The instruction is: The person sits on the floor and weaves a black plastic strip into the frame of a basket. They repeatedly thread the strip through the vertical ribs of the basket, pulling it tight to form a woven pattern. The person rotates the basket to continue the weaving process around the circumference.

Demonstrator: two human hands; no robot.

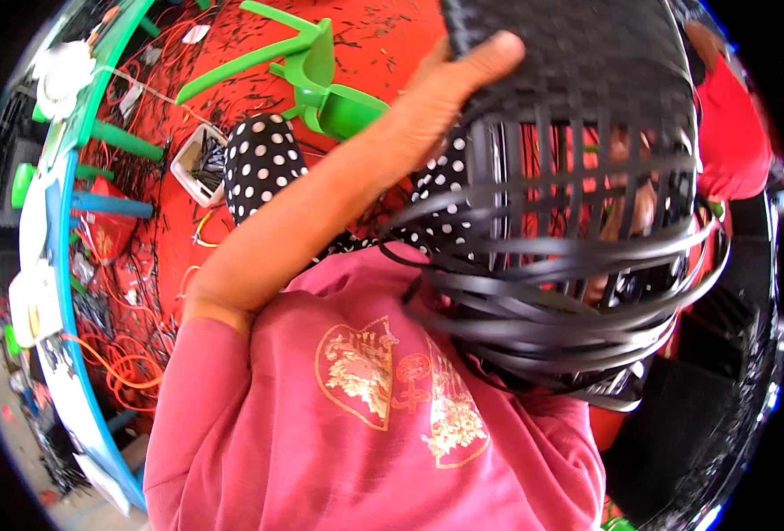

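A half-woven black basket (587,106) of flat plastic strips fills the upper right, held up close to the camera. Its base is tightly woven, its wall is open upright slats, and loose strips (542,310) curl around its lower rim. My left hand (449,84) grips the woven base at its left edge, thumb across the top. My right hand (629,199) shows only as skin behind the slats, and its grip is hidden. Below are my pink sweatshirt (365,416) and black polka-dot trousers (263,159).
An overturned green plastic stool (312,66) lies on the red floor (383,31), which is strewn with black scraps. A white box (199,159) holds black strips. A blue-edged table (55,265) curves along the left above orange cords (126,367). Another person in red (733,133) is at the right.
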